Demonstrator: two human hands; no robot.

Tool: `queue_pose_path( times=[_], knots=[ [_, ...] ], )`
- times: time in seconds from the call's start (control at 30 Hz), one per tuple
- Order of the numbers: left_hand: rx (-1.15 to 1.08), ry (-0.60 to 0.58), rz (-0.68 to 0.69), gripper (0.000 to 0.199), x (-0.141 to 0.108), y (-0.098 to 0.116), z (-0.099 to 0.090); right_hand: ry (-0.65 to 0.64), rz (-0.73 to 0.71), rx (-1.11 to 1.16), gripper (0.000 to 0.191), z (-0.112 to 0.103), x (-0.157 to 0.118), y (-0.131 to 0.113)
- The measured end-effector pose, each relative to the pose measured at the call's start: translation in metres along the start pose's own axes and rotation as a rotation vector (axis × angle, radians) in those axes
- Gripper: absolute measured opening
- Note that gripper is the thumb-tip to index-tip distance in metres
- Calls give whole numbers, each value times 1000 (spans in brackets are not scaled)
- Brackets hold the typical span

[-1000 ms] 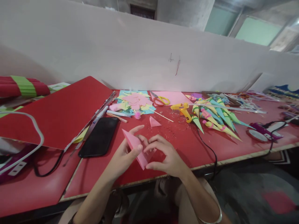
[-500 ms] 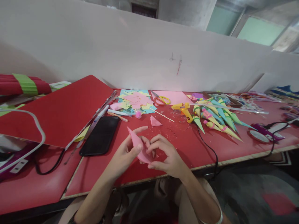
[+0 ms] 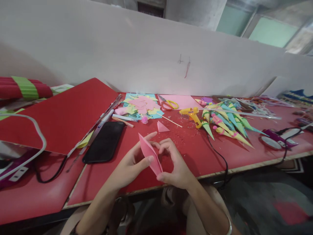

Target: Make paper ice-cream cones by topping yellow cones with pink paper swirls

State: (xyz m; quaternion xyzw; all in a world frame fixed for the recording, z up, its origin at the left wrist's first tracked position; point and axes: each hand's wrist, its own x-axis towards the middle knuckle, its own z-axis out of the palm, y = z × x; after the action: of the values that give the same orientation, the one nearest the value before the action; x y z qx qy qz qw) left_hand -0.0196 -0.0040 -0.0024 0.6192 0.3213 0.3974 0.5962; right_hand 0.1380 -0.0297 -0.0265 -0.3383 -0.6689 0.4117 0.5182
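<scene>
A folded piece of pink paper [image 3: 149, 151] is held above the red table, its pointed end up and to the left. My left hand [image 3: 134, 161] grips it from the left, thumb on the near face and fingers behind. At its lower right end, my right hand [image 3: 174, 163] pinches the paper between thumb and curled fingers. The paper's two layers part slightly along the right edge. Just beyond my hands lies a small pink paper triangle [image 3: 162, 127]. Fingertips behind the paper are partly hidden.
A black phone [image 3: 104, 142] lies left of my hands. Further back are paper scraps [image 3: 141, 106], scissors [image 3: 168, 103] and a thin stick [image 3: 171, 120]. To the right, a yellow glue gun [image 3: 192, 114] with a black cord lies beside several decorated paper cones [image 3: 227, 120].
The pink paper has shifted slightly right and turned, showing more of its flat face. My right hand's fingers have curled closer, and its thumb now presses the paper's lower end.
</scene>
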Motion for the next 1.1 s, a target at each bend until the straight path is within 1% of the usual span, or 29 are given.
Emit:
queue_pose_path(
  times=[0.07, 0.13, 0.23, 0.3, 0.4, 0.43, 0.5, 0.57, 0.63, 0.7, 0.73, 0.8, 0.9, 0.93, 1.0, 1.07, 1.1],
  knots=[
    [19, 0, -12, 54, 0, 0, -1, 14, 4, 14, 23, -2, 0, 0],
    [21, 6, -33, 50, -1, 0, -2, 63, 7, 6, 17, -4, 1, 1],
    [55, 64, -70, 39, 0, 0, -4, 191, 58, -97, 18, -9, 3, 3],
    [111, 96, -114, 33, 1, 0, -7, 268, 96, -144, 21, -12, 4, 4],
    [191, 60, -162, 31, 2, -1, -14, 297, 139, -108, 36, -15, 4, 6],
    [220, 51, -154, 32, 2, -1, -17, 284, 159, -95, 41, -16, 3, 6],
    [305, 74, -116, 35, 2, -4, -23, 232, 189, -116, 49, -19, 2, 8],
    [434, 127, -80, 35, 1, -9, -28, 149, 156, -225, 57, -23, -1, 10],
    [584, 170, -73, 35, -1, -13, -32, 6, 75, -440, 64, -27, -3, 11],
    [691, 179, -94, 38, -3, -17, -33, -147, -10, -722, 68, -29, -7, 10],
    [717, 177, -105, 41, -4, -18, -33, -197, -46, -856, 68, -29, -8, 8],
    [726, 155, -120, 48, -5, -21, -33, -217, -134, -1042, 66, -28, -13, 3],
    [765, 109, -128, 51, -6, -25, -30, -192, -292, -1152, 59, -25, -19, -4],
    [800, 88, -129, 51, -7, -27, -29, -200, -320, -1176, 55, -24, -20, -6],
    [898, 36, -133, 48, -7, -29, -25, -270, -320, -1209, 45, -24, -20, -7],
    [1041, 16, -107, 44, -7, -31, -20, -383, -262, -1203, 31, -25, -19, -6],
    [1127, 21, -74, 42, -8, -31, -18, -426, -226, -1188, 25, -25, -18, -5]
  ],
)
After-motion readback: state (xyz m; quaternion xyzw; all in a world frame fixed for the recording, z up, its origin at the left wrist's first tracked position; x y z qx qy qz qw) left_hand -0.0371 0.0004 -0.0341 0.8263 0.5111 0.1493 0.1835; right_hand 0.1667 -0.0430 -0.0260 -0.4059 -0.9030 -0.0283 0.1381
